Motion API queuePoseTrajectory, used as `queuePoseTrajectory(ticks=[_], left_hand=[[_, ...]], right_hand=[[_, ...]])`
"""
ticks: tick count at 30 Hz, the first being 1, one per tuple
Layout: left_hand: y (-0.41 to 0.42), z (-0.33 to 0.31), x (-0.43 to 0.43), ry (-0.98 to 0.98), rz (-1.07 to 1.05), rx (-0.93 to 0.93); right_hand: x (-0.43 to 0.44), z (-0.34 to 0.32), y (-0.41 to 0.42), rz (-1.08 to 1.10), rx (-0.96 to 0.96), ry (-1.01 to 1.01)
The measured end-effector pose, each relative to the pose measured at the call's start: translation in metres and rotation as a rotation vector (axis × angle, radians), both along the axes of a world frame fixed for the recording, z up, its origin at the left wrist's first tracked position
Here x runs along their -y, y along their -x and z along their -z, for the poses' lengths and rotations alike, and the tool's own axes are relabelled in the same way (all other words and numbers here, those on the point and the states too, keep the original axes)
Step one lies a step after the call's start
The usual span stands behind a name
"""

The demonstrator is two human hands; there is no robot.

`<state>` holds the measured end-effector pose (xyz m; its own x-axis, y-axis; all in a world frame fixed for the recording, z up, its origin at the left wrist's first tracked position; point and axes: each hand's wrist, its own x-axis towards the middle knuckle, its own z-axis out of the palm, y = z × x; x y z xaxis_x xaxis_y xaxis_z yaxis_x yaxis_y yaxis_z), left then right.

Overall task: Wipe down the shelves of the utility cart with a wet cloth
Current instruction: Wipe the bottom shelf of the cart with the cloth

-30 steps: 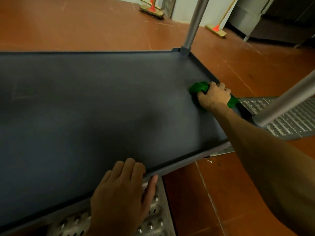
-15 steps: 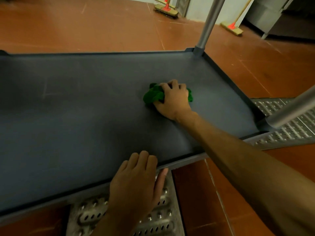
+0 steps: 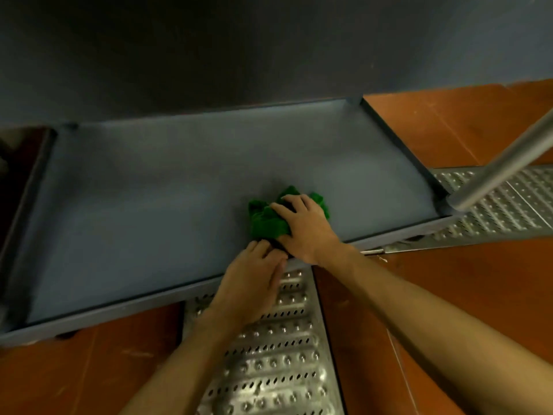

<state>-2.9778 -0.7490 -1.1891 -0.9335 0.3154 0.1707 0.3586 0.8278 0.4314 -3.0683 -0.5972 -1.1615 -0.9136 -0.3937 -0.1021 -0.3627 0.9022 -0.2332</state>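
While bunching up at the front of the matte grey cart shelf (image 3: 149, 205), the crumpled bright green cloth (image 3: 264, 223) is lying under the right hand (image 3: 305, 229), fingers curling around it, left hand (image 3: 251, 283) resting alongside.

Two arms are all there is to see of the person, and both are bare from fingertips to where the view cuts them off. The left hand (image 3: 251, 283) and right hand (image 3: 305, 229) are uncovered, with knuckles and tendons ridging their backs. The left forearm (image 3: 185, 354) looks lean and smooth; the right forearm (image 3: 419, 319) shows broader towards the lower right corner. Nails and finer marks are too blurred to make out.
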Motion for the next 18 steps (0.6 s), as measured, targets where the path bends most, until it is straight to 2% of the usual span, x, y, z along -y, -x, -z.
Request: queuePoseTrajectory(ticks=[5, 9, 13, 16, 18], left_hand=[[-0.022, -0.039, 0.051, -0.052, -0.187, 0.088], [-0.043, -0.088, 0.058, -0.086, -0.154, 0.229], [-0.067, -0.141, 0.044, -0.045, -0.088, 0.438], [-0.083, -0.181, 0.035, -0.109, -0.145, 0.445], [-0.097, -0.213, 0.035, -0.149, -0.210, 0.350]], right_hand=[[-0.002, -0.029, -0.050, -0.072, 0.041, -0.055], [-0.007, -0.068, -0.090, -0.092, 0.145, -0.042], [-0.015, -0.123, -0.109, -0.176, 0.093, -0.007], [-0.017, -0.180, -0.121, -0.235, 0.105, 0.002], [-0.019, -0.223, -0.134, -0.253, 0.110, 0.027]])
